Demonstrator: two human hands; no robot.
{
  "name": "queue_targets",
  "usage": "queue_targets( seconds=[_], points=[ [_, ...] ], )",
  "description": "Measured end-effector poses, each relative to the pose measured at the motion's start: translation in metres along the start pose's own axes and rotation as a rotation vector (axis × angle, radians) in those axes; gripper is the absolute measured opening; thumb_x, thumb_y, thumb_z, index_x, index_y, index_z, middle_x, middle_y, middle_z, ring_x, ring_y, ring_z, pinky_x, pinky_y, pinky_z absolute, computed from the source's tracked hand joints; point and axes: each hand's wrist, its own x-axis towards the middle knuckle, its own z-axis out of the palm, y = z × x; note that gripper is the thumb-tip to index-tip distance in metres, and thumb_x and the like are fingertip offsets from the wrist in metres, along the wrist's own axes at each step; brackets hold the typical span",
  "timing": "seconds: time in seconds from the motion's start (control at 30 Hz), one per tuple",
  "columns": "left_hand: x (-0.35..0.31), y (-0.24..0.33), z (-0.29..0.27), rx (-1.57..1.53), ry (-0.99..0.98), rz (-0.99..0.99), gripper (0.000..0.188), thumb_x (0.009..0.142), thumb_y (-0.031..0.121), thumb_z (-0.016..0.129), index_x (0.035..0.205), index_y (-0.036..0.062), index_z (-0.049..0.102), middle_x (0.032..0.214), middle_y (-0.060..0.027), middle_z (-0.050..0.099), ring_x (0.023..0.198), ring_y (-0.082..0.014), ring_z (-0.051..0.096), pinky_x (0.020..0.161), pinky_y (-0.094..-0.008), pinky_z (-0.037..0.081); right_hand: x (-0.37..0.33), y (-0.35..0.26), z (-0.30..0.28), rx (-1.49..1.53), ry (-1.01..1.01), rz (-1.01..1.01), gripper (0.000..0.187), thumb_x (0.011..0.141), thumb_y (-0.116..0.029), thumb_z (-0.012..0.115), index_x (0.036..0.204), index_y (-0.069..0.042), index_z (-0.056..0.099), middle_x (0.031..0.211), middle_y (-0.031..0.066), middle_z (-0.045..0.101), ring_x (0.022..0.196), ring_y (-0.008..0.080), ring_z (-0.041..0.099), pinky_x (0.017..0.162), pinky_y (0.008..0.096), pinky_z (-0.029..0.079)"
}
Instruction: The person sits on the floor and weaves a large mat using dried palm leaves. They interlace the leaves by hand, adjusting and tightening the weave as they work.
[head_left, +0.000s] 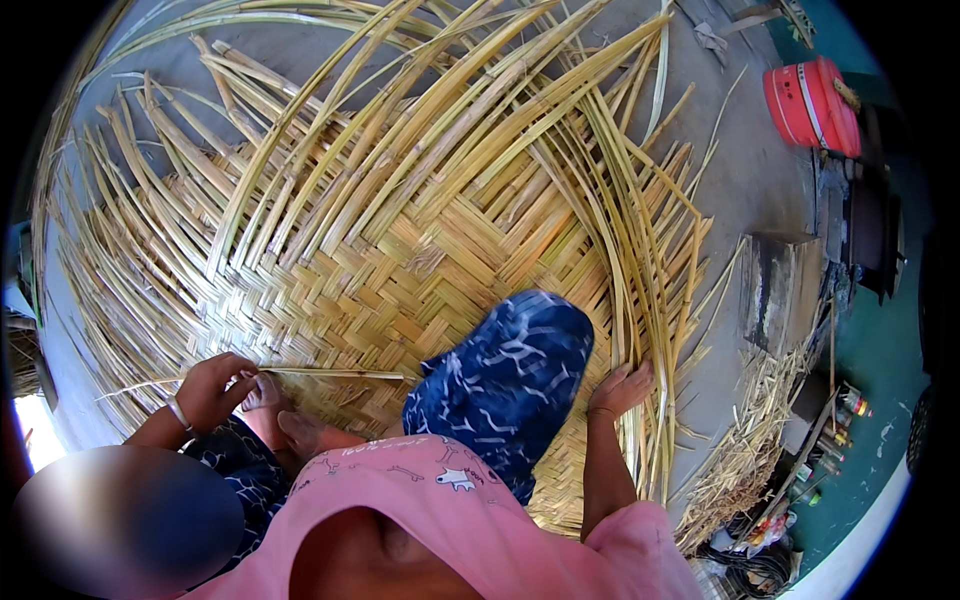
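A large mat (400, 270) of split cane or reed strips, woven in a diagonal pattern, spreads beneath me. My left hand (215, 388) is at its near left, fingers pinched on a thin pale strip (335, 373) that lies across the weave and pokes out on both sides of the hand. My bare foot (262, 392) is just beside that hand. Over at the right edge, my right hand (622, 388) rests palm down with its fingers stretched out, touching a bundle of long bent strips (625, 250). My knee (520, 350), in blue patterned cloth, covers part of the mat.
Loose strip ends (150, 190) fan out along the far and left sides. On the grey floor (740, 190) at the right stand a red container (812, 105) and a worn wooden block (780, 290). A heap of straw-like scraps (740, 440) and assorted clutter lie at the lower right.
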Motion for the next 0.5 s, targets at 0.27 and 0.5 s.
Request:
queue_targets(
  seconds=[0.27, 0.5],
  points=[
    [0.001, 0.084, 0.012, 0.017, 0.050, 0.100, 0.021, 0.084, 0.015, 0.065, 0.102, 0.0051, 0.063, 0.091, -0.0142, 0.065, 0.084, -0.0320, 0.065, 0.075, -0.0390, 0.052, -0.003, 0.013, 0.000, -0.064, 0.030, 0.022, 0.053, 0.096, -0.036, 0.039, 0.138, -0.003, 0.042, 0.137, 0.0240, 0.045, 0.128, 0.0407, 0.038, 0.108, 0.0525, 0.024],
    [-0.030, 0.108, 0.050, 0.281, -0.141, 0.401, 0.023, 0.083, 0.023, 0.065, 0.102, 0.0104, 0.064, 0.089, -0.0103, 0.062, 0.083, -0.0303, 0.063, 0.075, -0.0419, 0.050, -0.007, 0.015, 0.005, -0.057, 0.078, -0.003, 0.052, 0.097, -0.038, 0.039, 0.138, -0.007, 0.043, 0.138, 0.0221, 0.046, 0.128, 0.0388, 0.040, 0.108, 0.0500, 0.026]
  ],
)
